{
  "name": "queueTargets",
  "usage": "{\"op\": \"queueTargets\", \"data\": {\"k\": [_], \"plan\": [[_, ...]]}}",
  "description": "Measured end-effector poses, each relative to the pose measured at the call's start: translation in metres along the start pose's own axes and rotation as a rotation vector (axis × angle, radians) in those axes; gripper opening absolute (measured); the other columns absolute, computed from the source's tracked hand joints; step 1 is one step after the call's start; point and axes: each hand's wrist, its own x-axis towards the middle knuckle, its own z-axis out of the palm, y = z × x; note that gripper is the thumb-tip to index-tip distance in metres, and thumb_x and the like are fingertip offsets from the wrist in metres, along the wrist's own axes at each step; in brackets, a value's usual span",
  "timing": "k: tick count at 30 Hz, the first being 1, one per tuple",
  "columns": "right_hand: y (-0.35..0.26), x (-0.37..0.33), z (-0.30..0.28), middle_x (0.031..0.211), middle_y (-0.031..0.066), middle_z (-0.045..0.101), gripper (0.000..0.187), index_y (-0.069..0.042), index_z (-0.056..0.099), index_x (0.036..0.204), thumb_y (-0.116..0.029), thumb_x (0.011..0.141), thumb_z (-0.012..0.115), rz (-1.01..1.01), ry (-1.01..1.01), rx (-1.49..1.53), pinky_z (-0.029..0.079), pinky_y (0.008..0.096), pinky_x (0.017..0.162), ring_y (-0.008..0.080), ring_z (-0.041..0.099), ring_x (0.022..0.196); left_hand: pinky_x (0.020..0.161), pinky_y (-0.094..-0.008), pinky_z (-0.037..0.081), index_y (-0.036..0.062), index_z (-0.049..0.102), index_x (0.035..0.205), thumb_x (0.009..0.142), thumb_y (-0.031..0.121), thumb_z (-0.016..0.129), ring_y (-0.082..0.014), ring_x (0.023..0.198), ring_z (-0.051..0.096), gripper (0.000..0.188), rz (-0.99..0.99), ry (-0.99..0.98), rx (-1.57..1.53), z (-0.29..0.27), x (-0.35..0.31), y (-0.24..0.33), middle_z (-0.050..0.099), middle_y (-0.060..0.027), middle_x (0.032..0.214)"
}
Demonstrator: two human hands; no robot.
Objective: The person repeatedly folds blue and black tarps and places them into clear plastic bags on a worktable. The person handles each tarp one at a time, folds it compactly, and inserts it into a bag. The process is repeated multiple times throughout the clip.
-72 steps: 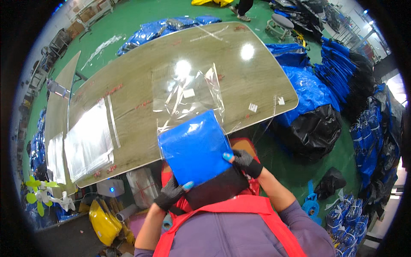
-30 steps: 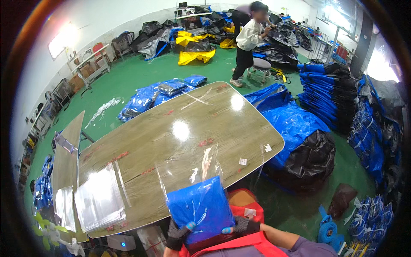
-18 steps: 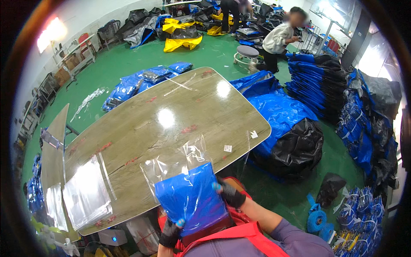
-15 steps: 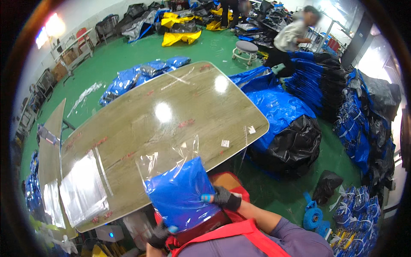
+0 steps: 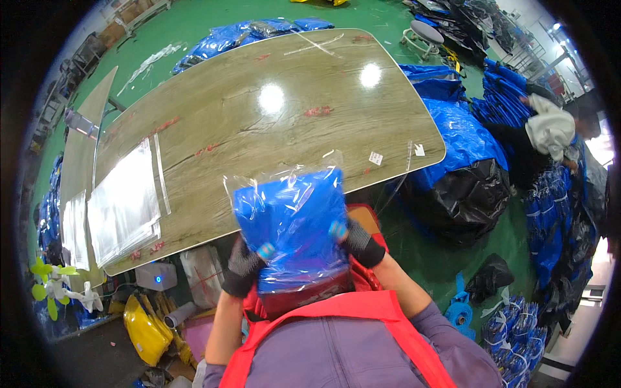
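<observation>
A folded blue sheet inside a clear plastic bag (image 5: 294,223) rests in front of my body, its far end lying over the table's near edge. The see-through plastic runs loosely past the sheet at that far end. My left hand (image 5: 246,266), in a dark glove with light blue fingertip bands, grips the package's left side. On the opposite side my right hand (image 5: 362,244), gloved alike, is closed on the edge. Both thumbs lie on top of the plastic; the other fingers are mostly hidden.
Stacked clear bags (image 5: 126,194) lie on the left of the wood-patterned table (image 5: 226,142). Blue packages (image 5: 226,39) sit beyond it. A large blue-and-black bundle (image 5: 466,168) stands right of the table. At the far right, a person (image 5: 550,129) bends near blue bundles.
My left hand has come up along the package's left side, and the package has turned squarer to me. The view has shifted, and the other person has moved right.
</observation>
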Motion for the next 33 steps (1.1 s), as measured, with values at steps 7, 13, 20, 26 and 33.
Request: {"op": "queueTargets", "data": {"k": [7,13,20,26,33], "plan": [[0.033,-0.027,-0.001,0.147,0.0151,0.034,0.093,-0.002,0.019,0.148,-0.046,0.083,0.069,-0.007,-0.059,-0.345,0.025,0.0394,0.113,0.025,0.032,0.137,0.102,-0.0389,0.039,0.0042,0.039,0.138,0.083,0.032,0.073,-0.0227,0.116,0.052,0.07,-0.037,0.066,0.089,0.006,-0.041,-0.037,0.05,-0.0123,0.132],[-0.028,0.058,-0.047,0.133,0.0124,0.052,0.066,-0.002,0.041,0.139,-0.042,0.091,0.06,-0.509,-0.19,-0.288,0.036,0.0336,0.105,0.0195,0.046,0.123,0.089,-0.0429,0.048,0.0085,0.065,0.111,0.076,0.032,0.074,-0.0291,0.097,0.061,0.043,0.448,0.042,0.868,-0.032,0.033,0.016,0.064,-0.0098,0.11],[-0.11,0.102,-0.031,0.101,0.0003,0.061,0.04,-0.007,0.057,0.115,-0.029,0.085,0.072,-0.706,0.048,-0.503,0.045,0.0265,0.086,0.0097,0.054,0.096,0.109,-0.0373,0.033,0.0005,0.041,0.139,0.087,0.011,0.062,-0.0269,0.137,0.035,0.057,0.505,0.3,0.708,-0.001,0.07,0.093,0.031,-0.0171,0.151],[-0.106,0.076,-0.013,0.121,0.0048,0.057,0.04,-0.009,0.058,0.109,-0.019,0.076,0.079,-0.601,-0.102,-0.397,0.041,0.0326,0.098,0.0164,0.051,0.112,0.096,-0.038,0.044,0.0062,0.048,0.128,0.092,0.031,0.061,-0.0245,0.122,0.049,0.046,0.643,0.142,-0.08,-0.012,0.083,0.1,0.045,-0.017,0.137],[-0.091,0.068,-0.012,0.143,0.0197,0.042,0.017,-0.006,0.072,0.093,-0.017,0.08,0.074,-0.747,-0.063,-0.567,0.033,0.0399,0.106,0.0276,0.041,0.132,0.094,-0.0353,0.039,0.0026,0.065,0.083,0.089,0.025,0.059,-0.0278,0.114,0.053,0.024,0.741,0.266,0.279,-0.004,0.083,0.075,0.055,-0.0232,0.128]]}}
